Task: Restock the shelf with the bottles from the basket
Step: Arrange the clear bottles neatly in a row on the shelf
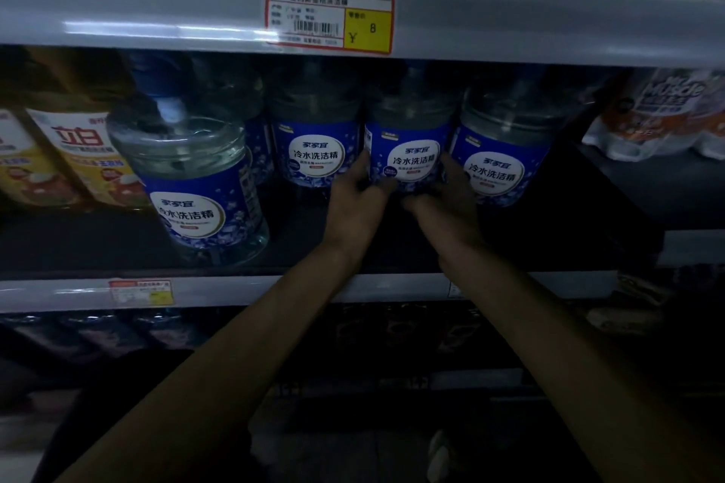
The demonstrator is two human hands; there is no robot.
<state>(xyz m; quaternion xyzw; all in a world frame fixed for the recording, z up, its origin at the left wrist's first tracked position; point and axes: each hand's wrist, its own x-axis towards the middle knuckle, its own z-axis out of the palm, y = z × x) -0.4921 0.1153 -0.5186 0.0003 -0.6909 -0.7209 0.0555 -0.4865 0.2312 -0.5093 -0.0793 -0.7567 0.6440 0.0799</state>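
Several clear bottles with blue labels stand on the middle shelf (274, 288). Both my hands reach deep into the shelf and grip one of them, the blue-labelled bottle (412, 137) in the back row. My left hand (359, 194) wraps its lower left side and my right hand (443, 196) its lower right side. A neighbour bottle (316, 133) stands just to its left and another (506, 145) just to its right. One more bottle (196, 184) stands nearer the front edge at the left. The basket is not in view.
Yellow-labelled bottles (78, 153) fill the shelf's left end, and white and orange packs (663, 118) its right end. A red and yellow price tag (329, 14) hangs on the upper shelf rail. Dark goods sit on the shelf below (117, 329).
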